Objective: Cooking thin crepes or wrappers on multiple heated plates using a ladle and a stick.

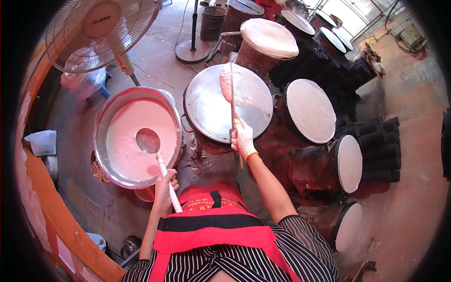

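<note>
My bare left hand (167,184) is closed round the pale handle of a ladle (148,140), whose round bowl hangs over a wide metal basin (99,149) of pale batter (136,117). A light glove covers my right hand (243,136), which grips a long thin spreader (233,91). The spreader reaches away from me across a round flat griddle (202,105) in front. Wet batter (251,87) lies on the griddle's far right part, with a thicker patch against the spreader's left side. Bare metal shows on the griddle's left and near parts.
More round drum stoves with white-covered tops, such as one griddle (311,111), curve along the right side. Black cylinders (380,148) are stacked behind them. A standing fan (101,33) rises at far left. A bucket (213,22) and a round pole base (192,51) stand at the back.
</note>
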A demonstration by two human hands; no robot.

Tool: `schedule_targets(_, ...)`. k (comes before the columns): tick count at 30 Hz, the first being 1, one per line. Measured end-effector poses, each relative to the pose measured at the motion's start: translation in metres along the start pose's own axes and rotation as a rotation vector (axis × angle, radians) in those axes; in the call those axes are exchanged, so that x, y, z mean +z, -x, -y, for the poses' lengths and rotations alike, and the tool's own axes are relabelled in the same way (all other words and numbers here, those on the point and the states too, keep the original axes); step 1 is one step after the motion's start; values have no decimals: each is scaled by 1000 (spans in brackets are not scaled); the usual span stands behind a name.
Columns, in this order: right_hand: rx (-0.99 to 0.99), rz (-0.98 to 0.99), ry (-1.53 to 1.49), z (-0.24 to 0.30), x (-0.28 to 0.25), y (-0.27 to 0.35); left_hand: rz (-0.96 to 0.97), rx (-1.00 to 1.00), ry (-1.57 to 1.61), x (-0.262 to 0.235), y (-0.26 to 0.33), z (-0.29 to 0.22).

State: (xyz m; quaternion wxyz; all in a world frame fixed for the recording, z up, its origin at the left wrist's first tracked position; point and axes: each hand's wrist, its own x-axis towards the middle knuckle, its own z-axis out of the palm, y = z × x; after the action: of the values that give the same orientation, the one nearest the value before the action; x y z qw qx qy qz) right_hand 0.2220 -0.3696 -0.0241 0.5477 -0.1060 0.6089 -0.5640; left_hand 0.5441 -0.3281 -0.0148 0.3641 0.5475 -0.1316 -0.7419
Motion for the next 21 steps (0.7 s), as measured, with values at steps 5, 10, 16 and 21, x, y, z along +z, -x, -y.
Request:
schedule_targets(5, 118, 219, 97, 20, -47, 19, 4, 36, 58, 20, 4, 21)
schedule_targets(10, -41, -32, 43, 24, -83, 3, -124, 76, 92, 37, 10, 41)
schedule_targets(16, 77, 227, 296, 43, -61, -29, -230, 144, 21, 57, 20, 68)
schedule_targets(21, 220, 612, 385, 82, -126, -19, -300, 154, 27, 70, 22, 84)
